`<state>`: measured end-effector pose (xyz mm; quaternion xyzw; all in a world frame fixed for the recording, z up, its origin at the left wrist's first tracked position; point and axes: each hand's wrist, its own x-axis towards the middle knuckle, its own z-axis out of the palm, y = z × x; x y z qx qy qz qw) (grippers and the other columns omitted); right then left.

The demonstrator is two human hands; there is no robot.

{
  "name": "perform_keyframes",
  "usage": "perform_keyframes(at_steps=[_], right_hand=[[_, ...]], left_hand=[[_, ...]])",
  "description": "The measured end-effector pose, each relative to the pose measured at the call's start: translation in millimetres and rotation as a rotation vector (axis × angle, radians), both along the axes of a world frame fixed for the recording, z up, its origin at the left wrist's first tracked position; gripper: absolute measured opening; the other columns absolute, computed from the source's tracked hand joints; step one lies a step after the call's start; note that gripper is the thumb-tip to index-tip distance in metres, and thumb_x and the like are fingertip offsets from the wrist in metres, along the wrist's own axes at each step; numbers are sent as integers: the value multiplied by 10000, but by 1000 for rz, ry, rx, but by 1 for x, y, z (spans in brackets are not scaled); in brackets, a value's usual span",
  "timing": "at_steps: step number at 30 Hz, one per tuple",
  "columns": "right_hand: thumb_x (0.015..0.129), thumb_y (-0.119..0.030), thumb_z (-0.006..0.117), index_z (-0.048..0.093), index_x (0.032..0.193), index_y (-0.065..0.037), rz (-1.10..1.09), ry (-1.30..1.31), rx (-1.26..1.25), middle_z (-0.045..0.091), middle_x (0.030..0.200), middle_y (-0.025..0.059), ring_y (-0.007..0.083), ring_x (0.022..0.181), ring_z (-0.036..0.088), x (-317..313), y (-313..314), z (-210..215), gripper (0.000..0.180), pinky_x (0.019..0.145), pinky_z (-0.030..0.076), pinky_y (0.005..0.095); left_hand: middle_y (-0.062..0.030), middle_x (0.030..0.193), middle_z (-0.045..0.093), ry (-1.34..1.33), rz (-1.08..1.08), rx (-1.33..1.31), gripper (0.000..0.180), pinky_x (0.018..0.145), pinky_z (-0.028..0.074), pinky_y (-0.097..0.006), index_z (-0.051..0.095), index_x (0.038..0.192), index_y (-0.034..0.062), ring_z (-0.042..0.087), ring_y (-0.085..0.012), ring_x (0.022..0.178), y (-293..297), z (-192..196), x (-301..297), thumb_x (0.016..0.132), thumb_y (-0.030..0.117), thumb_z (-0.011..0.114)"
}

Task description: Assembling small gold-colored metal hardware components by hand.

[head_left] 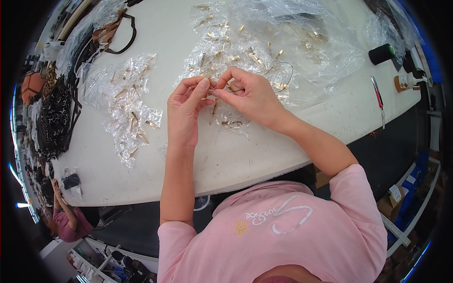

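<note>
Over the middle of the white table (226,162), we hold one small piece (211,90) between the fingertips of our left hand (187,101) and our right hand (255,98); both grips are pinched closed on it, but it is too small to tell its exact kind. From our right fingers a thin dark cord (292,70) makes a loop toward the right. Under and beyond our hands lie clear plastic bags (214,35) with gold-coloured metal parts (255,58). On the right side we see a black thread spool (381,54) and a slim red-handled tool (379,99).
</note>
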<state>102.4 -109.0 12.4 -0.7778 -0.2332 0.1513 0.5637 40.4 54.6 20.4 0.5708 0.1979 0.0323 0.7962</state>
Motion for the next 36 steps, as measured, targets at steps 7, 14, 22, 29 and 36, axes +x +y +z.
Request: perform_keyframes(at_steps=[7, 14, 22, 29, 36], right_hand=[[858, -240, 706, 574, 924, -73, -14, 137, 89, 421, 506, -33, 75, 464, 366, -2, 2, -3, 222, 474, 296, 280], [909, -236, 676, 555, 932, -55, -59, 202, 186, 427, 510, -51, 44, 483, 360, 1, 1, -4, 220, 475, 284, 252], [979, -232, 599, 584, 968, -47, -15, 208, 337, 471, 559, -86, 12, 500, 316, 20, -10, 19, 186, 472, 241, 229], [961, -208, 619, 639, 1001, -62, -176, 77, 196, 516, 633, -74, 13, 527, 360, 45, -32, 32, 152, 483, 286, 218], [855, -138, 678, 660, 1046, -94, -174, -582, 19, 598, 992, 59, 228, 890, 607, 13, -3, 19, 196, 726, 496, 350]], left_hand=[[-91, 955, 696, -27, 51, -37, 119, 702, 566, -227, 645, 999, 31, 663, -109, 824, -4, -2, 0, 926, 121, 671], [-118, 948, 710, 8, 33, -114, 136, 734, 576, -249, 646, 992, 25, 699, -168, 841, -11, -2, 0, 918, 132, 685], [-142, 935, 700, -30, 124, -167, 149, 733, 602, -243, 614, 997, 9, 712, -195, 844, 13, -1, 1, 922, 121, 678], [-143, 985, 698, -156, 353, -78, 123, 780, 610, -244, 639, 1008, 0, 709, -195, 887, 38, 3, 1, 936, 99, 650], [-162, 996, 702, -92, 156, 50, 138, 750, 604, -247, 645, 1004, -11, 710, -198, 885, 8, 10, -1, 921, 97, 668]])
